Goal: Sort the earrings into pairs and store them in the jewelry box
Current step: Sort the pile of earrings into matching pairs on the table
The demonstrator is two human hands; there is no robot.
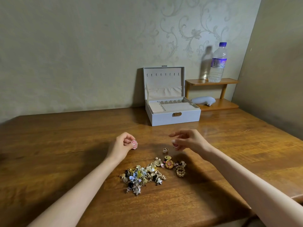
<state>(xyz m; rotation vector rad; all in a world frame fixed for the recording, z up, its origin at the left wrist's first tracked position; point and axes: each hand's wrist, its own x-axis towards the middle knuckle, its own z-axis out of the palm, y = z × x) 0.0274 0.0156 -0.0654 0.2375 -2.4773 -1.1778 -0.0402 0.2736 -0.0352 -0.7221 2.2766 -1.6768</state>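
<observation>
The left hand pinches a pink earring between thumb and fingers, just above the table. The right hand, fingers curled, pinches a small earring (pinkish, mostly hidden). A pile of mixed earrings lies on the table between the forearms. The box stands open beyond both hands, well apart from them.

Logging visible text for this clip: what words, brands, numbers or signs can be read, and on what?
Purple-blue label on the clear plastic water bottle: printed, but too blurred to read.
Open pale grey jewelry box with brass latch: no text visible.
No other writing seen.
</observation>
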